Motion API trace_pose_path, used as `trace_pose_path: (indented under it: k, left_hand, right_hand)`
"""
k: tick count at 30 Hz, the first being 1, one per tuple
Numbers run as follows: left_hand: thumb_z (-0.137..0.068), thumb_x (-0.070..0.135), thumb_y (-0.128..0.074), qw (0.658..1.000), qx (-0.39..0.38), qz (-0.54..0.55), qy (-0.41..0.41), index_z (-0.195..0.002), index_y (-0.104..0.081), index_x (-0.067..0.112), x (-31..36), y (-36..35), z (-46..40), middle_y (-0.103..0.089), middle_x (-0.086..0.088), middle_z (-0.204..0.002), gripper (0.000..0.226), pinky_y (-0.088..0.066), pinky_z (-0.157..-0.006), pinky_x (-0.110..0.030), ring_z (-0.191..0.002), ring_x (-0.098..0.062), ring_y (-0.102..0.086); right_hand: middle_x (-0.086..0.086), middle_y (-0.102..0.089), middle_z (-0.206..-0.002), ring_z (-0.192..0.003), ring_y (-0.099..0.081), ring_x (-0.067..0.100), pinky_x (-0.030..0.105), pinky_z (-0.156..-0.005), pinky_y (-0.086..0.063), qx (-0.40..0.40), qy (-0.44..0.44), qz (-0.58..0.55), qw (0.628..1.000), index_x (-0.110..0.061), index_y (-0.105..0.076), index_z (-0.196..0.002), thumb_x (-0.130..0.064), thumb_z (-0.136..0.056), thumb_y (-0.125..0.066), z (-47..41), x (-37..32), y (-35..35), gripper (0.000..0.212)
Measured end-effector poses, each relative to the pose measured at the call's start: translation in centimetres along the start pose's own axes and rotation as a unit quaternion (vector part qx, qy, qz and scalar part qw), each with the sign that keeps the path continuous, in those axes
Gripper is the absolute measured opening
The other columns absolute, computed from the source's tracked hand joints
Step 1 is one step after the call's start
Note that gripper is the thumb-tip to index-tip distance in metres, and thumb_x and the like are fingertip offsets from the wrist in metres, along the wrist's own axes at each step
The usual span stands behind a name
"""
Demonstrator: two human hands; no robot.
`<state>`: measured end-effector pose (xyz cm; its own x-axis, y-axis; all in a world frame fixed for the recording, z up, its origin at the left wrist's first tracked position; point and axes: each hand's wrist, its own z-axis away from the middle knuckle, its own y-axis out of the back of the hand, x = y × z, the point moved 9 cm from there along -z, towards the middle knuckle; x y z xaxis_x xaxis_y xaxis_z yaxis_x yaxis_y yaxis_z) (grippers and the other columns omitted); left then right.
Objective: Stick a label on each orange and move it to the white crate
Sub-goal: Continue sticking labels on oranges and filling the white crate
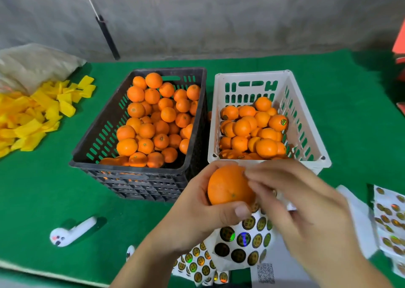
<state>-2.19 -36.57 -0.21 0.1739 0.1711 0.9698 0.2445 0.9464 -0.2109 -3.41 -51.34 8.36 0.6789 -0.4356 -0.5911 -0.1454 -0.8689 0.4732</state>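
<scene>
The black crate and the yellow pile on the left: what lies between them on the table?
In the head view, only bare green cloth shows between the black crate and the pile of yellow pieces.

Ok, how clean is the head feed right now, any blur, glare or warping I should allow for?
Head view: the right hand is motion-blurred at its fingertips over the round orange gripped in the sharp left hand; holographic round label sheets throw rainbow glare; wide-angle lens bows the green felt table edge; white slotted plastic crate is evenly lit.
</scene>
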Motion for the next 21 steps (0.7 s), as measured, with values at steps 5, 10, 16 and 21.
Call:
trace_pose_path:
  k: [5, 10, 16, 21]
  left_hand:
    - [-0.073, 0.045, -0.093, 0.998, 0.006, 0.055, 0.006, -0.138, -0.058, 0.018, -1.2, 0.0, -0.1, -0.061, -0.020, -0.133, 0.078, -0.053, -0.103, -0.058, -0.120, -0.044, -0.063]
    - [-0.080, 0.046, -0.087, 0.997, 0.004, 0.083, -0.001, -0.144, -0.055, 0.020, -1.2, 0.0, -0.1, -0.059, -0.019, -0.143, 0.077, -0.045, -0.113, -0.059, -0.134, -0.039, -0.057]
    - [-0.097, 0.064, -0.057, 0.969, -0.042, 0.238, 0.061, -0.152, -0.051, 0.016, -1.4, -1.4, -0.1, -0.051, -0.013, -0.155, 0.073, -0.047, -0.111, -0.036, -0.145, -0.028, -0.047]
    - [-0.092, 0.060, -0.064, 0.924, -0.004, 0.349, 0.156, -0.131, -0.070, 0.011, -3.7, -0.5, 0.0, -0.067, -0.016, -0.134, 0.062, -0.050, -0.105, -0.043, -0.122, -0.032, -0.065]
  right_hand:
    - [-0.002, -0.064, -0.127, -0.119, -0.064, 0.019, 0.031, -0.094, -0.052, -0.052, -0.021, -0.024, 0.998, -0.013, -0.076, -0.122, -0.025, -0.098, -0.065, 0.9, 1.0, -1.3, 0.029]
    - [-0.008, -0.046, -0.147, -0.137, -0.052, 0.016, 0.028, -0.106, -0.047, -0.147, -0.026, -0.005, 0.989, -0.024, -0.055, -0.150, -0.038, -0.094, -0.070, 1.5, 1.4, -3.2, 0.060]
    - [-0.006, -0.042, -0.150, -0.140, -0.047, 0.014, 0.027, -0.112, -0.042, -0.145, -0.064, 0.026, 0.987, -0.031, -0.045, -0.156, -0.049, -0.088, -0.072, 1.8, 2.0, -4.5, 0.075]
    - [-0.014, -0.036, -0.145, -0.128, -0.048, 0.012, 0.017, -0.106, -0.039, -0.153, -0.002, 0.043, 0.987, -0.032, -0.050, -0.148, -0.046, -0.086, -0.077, 1.7, 0.8, -4.9, 0.068]
